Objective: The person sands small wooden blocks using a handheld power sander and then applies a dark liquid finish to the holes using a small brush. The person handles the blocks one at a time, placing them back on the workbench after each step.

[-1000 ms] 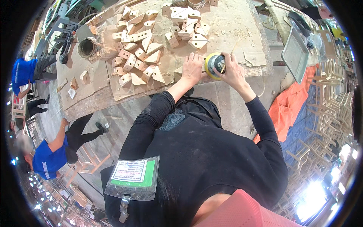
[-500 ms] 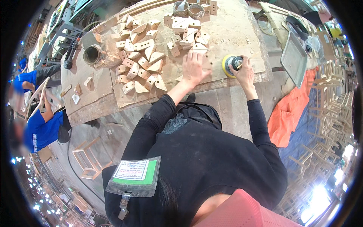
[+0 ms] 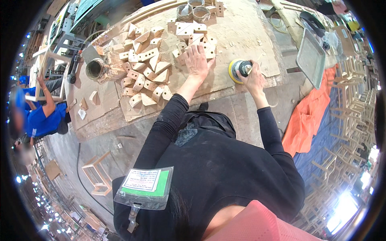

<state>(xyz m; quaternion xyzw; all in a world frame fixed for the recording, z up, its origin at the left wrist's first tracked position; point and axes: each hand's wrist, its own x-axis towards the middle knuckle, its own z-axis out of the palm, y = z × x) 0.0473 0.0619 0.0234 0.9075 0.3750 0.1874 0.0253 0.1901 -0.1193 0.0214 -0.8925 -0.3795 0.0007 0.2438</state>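
My right hand (image 3: 254,77) is closed around the dark body of the sander (image 3: 243,69), with the fingers and thumb wrapped about the housing. The sander is located near the front edge of the workbench (image 3: 241,38), to the right of the blocks, and its round yellow pad is turned toward the left. Contact between pad and bench cannot be determined from this view.

My left hand (image 3: 197,65) is extended over the near side of the right-hand block pile (image 3: 192,32). Its fingers point away from my body and are partly spread; the thumb stands out to the right. The palm side is hidden, so I cannot tell whether a block is gripped or only touched.

Reference positions: the larger left-hand block pile (image 3: 145,68) lies to the left of my left hand, its angled wooden pieces drilled with dark holes. Three cups (image 3: 201,15) stand beyond the right-hand block pile. A round open container (image 3: 94,70) lies at the left of the bench. A grey tray (image 3: 312,58) is positioned to the right, well apart from the sander, with an orange sheet (image 3: 307,114) below it
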